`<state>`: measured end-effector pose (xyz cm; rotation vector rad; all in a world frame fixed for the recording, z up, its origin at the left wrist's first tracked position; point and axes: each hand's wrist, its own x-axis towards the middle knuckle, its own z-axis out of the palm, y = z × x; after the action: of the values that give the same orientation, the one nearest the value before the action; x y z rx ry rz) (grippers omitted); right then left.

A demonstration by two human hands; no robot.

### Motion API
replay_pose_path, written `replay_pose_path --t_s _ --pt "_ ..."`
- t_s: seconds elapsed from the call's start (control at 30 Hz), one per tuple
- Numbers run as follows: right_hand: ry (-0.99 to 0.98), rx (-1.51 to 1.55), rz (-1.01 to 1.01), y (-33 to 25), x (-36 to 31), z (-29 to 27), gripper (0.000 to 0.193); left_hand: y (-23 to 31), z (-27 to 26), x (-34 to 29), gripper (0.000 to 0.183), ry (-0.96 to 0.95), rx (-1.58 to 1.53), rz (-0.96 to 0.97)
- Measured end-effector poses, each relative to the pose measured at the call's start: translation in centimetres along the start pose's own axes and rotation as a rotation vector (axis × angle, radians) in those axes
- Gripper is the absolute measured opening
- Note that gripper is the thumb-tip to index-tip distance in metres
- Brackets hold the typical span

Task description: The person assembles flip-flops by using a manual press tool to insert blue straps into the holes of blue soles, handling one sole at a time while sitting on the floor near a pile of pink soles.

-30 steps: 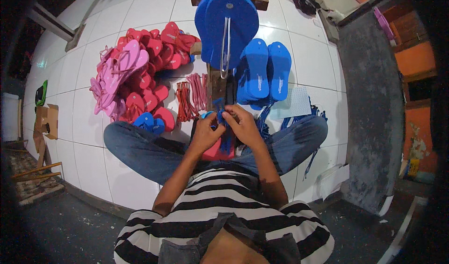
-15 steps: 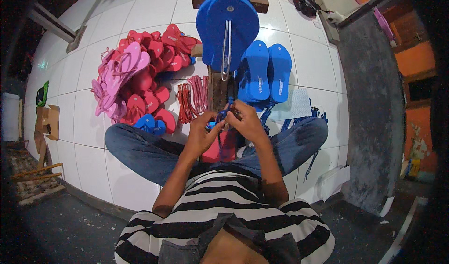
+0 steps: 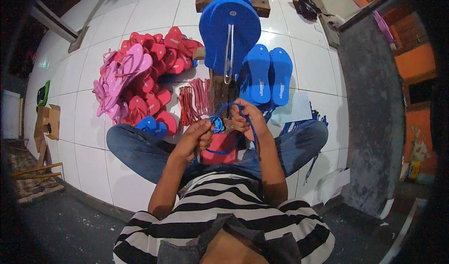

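Note:
Closed fingers of my left hand (image 3: pixel 196 135) grip one end of a thin blue sandal strap (image 3: pixel 226 104). My right hand (image 3: pixel 245 118) holds the same strap farther to the right, its fingers curled round it. Between the hands the strap bows upward, and more blue strap hangs in a loose curve below them. Under it are a small round blue tin (image 3: pixel 218 125) and a pink-red pad (image 3: pixel 220 152). Ahead of my hands, blue sandal soles (image 3: pixel 229 35) sit on a wooden stand (image 3: pixel 218 88), with a long metal loop (image 3: pixel 228 58) standing out from them.
Red sandals (image 3: pixel 152 86) and pink sandals (image 3: pixel 124 74) are heaped at the left. Red and pink straps (image 3: pixel 200 95) lie beside the stand. On the right are blue soles (image 3: pixel 279 77), a pale sheet (image 3: pixel 295 108) and dark blue straps (image 3: pixel 315 116). My crossed legs flank the work.
My hands, close together before, have moved apart, the left one down and to the left. The blue strap now spreads in a loop between them.

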<state>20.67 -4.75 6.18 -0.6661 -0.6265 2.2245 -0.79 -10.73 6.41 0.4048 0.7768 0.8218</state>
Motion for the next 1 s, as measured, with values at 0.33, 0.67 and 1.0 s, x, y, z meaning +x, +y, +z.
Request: replay_pose_path --t_s 0.33,0.67,1.0 --pt "-0.084 -0.686 -0.055 -2.8 -1.7 -1.5 0.018 2.7 2.3 -5.9 0.022 -0.026 0.283 -0.097" --pt "0.248 -0.665 -0.173 -7.9 -2.4 2.0 0.019 -3.2 -4.2 -1.3 0.028 0.145 0.918 0.191" --pt "0.333 -0.711 -0.353 -0.2 0.2 3.7 0.027 -10.1 -6.1 5.6 0.029 0.112 1.200 0.409"
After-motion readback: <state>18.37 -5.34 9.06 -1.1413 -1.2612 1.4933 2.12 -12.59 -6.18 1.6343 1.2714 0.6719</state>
